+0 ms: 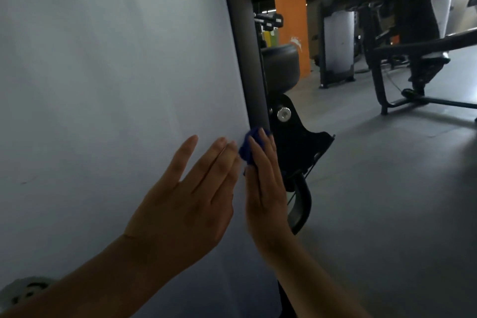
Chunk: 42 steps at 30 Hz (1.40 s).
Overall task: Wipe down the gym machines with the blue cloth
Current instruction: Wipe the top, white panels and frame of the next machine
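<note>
A large white panel (pixel 116 72) of a gym machine fills the left of the head view, edged by a dark upright post (pixel 245 46). My left hand (pixel 188 201) lies flat on the panel with fingers straight and spread. My right hand (pixel 265 183) presses the blue cloth (pixel 247 148) against the panel's right edge beside the post, fingers straight over it. Only a small bunch of the cloth shows past the fingers.
Behind the post sit a black bracket with a silver bolt (pixel 284 113), a black pad (pixel 281 67) and a curved black lever (pixel 302 204). Other black machines (pixel 413 46) stand at the right on the grey floor (pixel 387 201). An orange pillar (pixel 291 33) stands behind.
</note>
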Each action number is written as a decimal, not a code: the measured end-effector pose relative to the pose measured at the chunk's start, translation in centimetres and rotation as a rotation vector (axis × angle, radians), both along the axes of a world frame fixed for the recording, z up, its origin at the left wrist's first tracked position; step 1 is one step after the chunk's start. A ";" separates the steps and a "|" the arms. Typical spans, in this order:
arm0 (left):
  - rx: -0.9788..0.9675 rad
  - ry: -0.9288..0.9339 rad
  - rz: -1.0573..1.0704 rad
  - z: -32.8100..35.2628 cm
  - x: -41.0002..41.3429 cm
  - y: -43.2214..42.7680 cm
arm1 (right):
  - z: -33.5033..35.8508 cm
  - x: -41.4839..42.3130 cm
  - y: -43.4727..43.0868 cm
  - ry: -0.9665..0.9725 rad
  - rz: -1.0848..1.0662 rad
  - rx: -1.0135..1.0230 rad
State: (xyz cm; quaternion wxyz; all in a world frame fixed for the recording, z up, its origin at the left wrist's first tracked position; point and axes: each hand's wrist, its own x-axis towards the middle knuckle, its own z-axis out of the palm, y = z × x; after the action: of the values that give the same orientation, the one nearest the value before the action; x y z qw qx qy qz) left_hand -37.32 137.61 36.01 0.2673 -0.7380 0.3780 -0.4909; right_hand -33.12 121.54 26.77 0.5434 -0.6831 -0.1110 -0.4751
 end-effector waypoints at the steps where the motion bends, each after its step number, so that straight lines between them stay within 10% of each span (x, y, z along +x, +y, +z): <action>1: -0.008 -0.001 0.001 0.0 0.0 0.0 | -0.3 -0.1 -0.1 -0.001 -0.002 -0.004; 42: -0.168 -0.168 0.279 21.1 -1.1 1.6 | 23.9 -0.1 0.4 -0.122 -0.079 -0.219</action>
State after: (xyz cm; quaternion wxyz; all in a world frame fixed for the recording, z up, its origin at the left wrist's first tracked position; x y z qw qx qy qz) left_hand -38.40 139.26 57.14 0.3011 -0.7594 0.2061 -0.5387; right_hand -33.17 121.94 50.64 0.4386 -0.7120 -0.1679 -0.5220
